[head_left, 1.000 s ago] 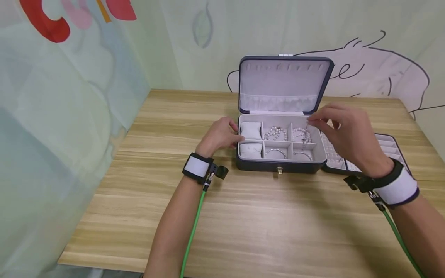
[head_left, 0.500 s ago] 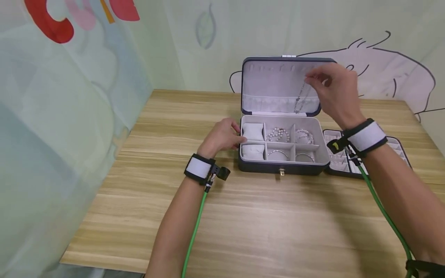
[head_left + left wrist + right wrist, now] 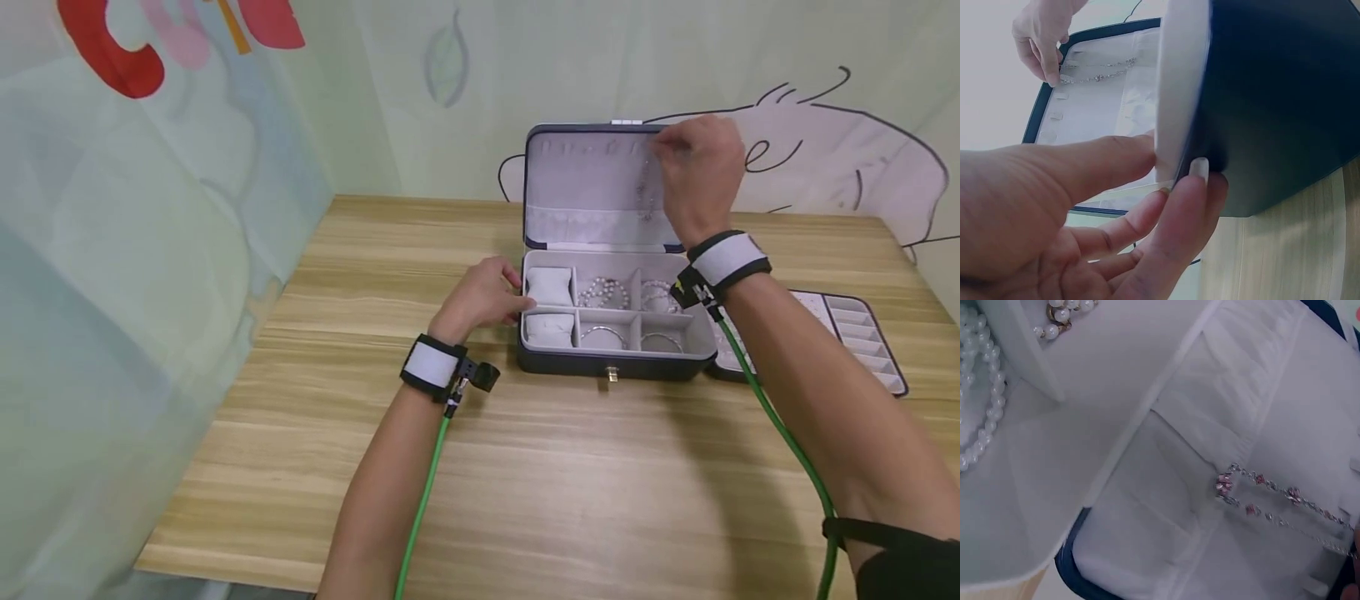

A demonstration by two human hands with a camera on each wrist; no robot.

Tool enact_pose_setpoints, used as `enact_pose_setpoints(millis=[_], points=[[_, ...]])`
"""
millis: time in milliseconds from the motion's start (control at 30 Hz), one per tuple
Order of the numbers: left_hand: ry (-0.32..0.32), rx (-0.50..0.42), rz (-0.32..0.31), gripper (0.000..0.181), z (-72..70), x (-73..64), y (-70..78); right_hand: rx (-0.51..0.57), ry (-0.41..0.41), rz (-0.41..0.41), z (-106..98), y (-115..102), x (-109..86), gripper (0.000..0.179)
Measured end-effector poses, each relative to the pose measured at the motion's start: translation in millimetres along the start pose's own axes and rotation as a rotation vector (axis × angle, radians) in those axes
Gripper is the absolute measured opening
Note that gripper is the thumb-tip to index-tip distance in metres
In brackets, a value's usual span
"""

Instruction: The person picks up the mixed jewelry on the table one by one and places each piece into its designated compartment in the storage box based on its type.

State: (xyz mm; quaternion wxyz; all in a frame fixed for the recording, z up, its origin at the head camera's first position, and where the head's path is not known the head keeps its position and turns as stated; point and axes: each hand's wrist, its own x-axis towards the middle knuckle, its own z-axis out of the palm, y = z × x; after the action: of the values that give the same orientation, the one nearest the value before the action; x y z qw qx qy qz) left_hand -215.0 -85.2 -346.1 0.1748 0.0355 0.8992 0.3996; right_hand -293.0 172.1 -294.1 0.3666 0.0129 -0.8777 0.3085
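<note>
An open dark blue jewelry box point(image 3: 562, 363) stands near the back of the table, its lid point(image 3: 585, 183) upright. My left hand point(image 3: 483, 292) grips the box's left wall, thumb on the inside and fingers outside, as the left wrist view shows. Up at the lid's top right, my right hand point(image 3: 701, 171) pinches a silver chain with pink flower stones point(image 3: 1293, 495). The chain hangs doubled in front of the white lining, beside the row of small hooks point(image 3: 1055, 116). The right fingertips are right at the hooks and hide the chain's upper end.
Box compartments hold white cushions point(image 3: 550, 286), pearl strands point(image 3: 604, 293) and silver bangles point(image 3: 602, 337). A divided tray point(image 3: 862, 333) lies right of the box, partly behind my right forearm. A fabric wall point(image 3: 390, 108) rises behind the table.
My right hand has lifted the chain out of the back right compartment, up to the lid's top, then shifted left towards the hooks. My left hand keeps its hold on the box wall.
</note>
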Motion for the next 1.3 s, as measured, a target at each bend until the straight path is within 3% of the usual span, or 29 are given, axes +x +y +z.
enact_pose_setpoints(millis=[133, 233, 400, 533, 733, 933, 1167, 1300], points=[[-0.003, 0.002, 0.005, 0.035, 1.9, 0.1, 1.1, -0.047, 0.06, 0.056, 6.7, -1.3, -2.3, 0.025], [-0.002, 0.006, 0.008, 0.035, 2.7, -0.6, 2.4, -0.048, 0.083, 0.157, 8.3, -1.1, -2.1, 0.025], [0.002, 0.003, 0.013, 0.034, 3.1, -2.1, 4.6, 0.052, 0.063, 0.422, 5.8, -0.6, 2.8, 0.019], [-0.001, -0.003, 0.012, 0.034, 2.4, -3.7, 5.0, 0.11, 0.031, 0.494, 3.1, 0.2, 5.1, 0.022], [-0.003, 0.004, 0.009, 0.035, -0.6, -5.7, 4.8, 0.071, -0.023, 0.444, 1.4, -0.2, 3.4, 0.025], [-0.002, 0.011, 0.014, 0.036, -0.4, -6.0, 4.4, 0.038, -0.088, 0.312, -6.8, 7.9, -7.5, 0.023], [-0.003, 0.013, 0.016, 0.036, -0.2, -5.5, 4.7, -0.063, -0.43, 0.127, -24.2, 28.9, -28.2, 0.025], [-0.004, 0.015, 0.008, 0.036, -1.3, -6.6, 5.0, -0.075, -0.572, 0.027, -25.7, 36.6, -33.2, 0.025]])
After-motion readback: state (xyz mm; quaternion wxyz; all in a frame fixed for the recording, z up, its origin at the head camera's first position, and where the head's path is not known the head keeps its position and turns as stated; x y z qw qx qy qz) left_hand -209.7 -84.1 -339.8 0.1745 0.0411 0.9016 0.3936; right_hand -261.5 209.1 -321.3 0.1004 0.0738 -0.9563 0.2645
